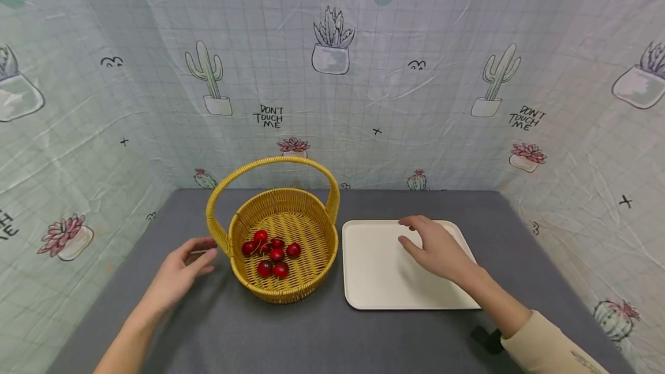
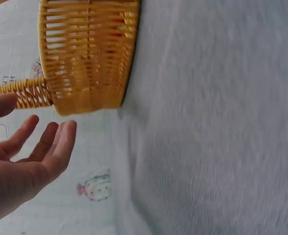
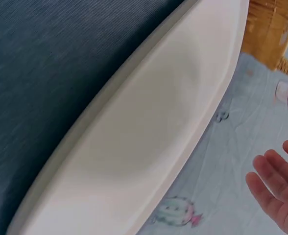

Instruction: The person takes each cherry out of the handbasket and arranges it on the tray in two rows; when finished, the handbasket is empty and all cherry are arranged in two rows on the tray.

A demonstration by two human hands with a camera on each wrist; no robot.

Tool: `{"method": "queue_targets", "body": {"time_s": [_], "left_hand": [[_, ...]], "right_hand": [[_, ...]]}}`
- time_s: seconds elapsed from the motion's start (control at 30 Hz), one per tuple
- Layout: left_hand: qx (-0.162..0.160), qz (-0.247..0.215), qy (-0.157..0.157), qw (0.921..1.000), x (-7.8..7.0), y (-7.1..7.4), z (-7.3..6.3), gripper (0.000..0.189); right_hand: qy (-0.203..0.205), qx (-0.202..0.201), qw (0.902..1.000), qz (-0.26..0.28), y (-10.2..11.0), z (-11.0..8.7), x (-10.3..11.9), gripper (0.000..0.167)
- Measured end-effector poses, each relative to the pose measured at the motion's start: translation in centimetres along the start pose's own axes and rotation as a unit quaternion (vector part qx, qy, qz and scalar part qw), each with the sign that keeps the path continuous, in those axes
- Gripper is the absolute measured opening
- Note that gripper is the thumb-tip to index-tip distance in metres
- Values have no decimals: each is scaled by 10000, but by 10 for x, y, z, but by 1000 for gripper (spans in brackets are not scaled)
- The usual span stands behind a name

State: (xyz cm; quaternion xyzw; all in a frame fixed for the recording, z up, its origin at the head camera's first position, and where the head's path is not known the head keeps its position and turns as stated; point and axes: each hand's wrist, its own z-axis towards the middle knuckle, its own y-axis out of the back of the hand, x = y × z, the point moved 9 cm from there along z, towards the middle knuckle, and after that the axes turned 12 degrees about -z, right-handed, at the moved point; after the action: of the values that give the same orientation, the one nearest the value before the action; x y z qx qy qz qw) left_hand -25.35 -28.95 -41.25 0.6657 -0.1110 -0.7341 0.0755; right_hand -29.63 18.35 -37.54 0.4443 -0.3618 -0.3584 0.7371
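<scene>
A yellow wicker basket (image 1: 312, 281) with a tall arched handle stands left of the middle of the table. Several red cherries (image 1: 277, 254) lie on its bottom, mostly toward the left side. My left hand (image 1: 179, 276) is beside the basket's left wall, fingers loosely bent around nothing; in the left wrist view its fingertips (image 2: 68, 129) are close to the foot of the handle. Over the white rectangular tray (image 1: 371, 264), to the right of the basket, hovers my right hand (image 1: 439, 250), its fingers relaxed and holding nothing.
A grey cloth (image 1: 270, 339) covers the table. Behind and on both sides hangs a pale curtain (image 1: 384, 85) printed with cacti. Near my right sleeve a small black object (image 1: 487, 339) shows by the forearm.
</scene>
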Motion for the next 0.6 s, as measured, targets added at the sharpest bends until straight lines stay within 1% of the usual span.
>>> {"method": "queue_targets", "body": {"time_s": [0.07,0.13,0.2,0.3,0.37,0.47,0.53,0.6], "left_hand": [[0,-757,235,9969,4,-2,-1,55],[-56,-1431,551,9882,11,-3,-2,57],[-150,-1986,926,9756,19,-4,-5,60],[-286,-2670,1441,9524,31,-7,-11,60],[-345,-2993,1694,9384,37,-11,-15,56],[-405,-3349,1950,9210,43,-20,-22,50],[-475,-3467,2089,9132,45,-27,-26,48],[-527,-3526,2177,9086,45,-33,-29,49]], "right_hand": [[80,-19,9999,72,-2,3,8,32],[181,-36,9998,119,-3,7,16,31],[274,-50,9994,205,-4,10,25,30],[393,-58,9988,299,-6,14,37,29],[466,-73,9983,356,-6,17,43,28],[569,-86,9973,457,-8,21,52,26],[639,-51,9963,572,-10,25,58,25],[692,-22,9952,698,-11,28,64,24]]}}
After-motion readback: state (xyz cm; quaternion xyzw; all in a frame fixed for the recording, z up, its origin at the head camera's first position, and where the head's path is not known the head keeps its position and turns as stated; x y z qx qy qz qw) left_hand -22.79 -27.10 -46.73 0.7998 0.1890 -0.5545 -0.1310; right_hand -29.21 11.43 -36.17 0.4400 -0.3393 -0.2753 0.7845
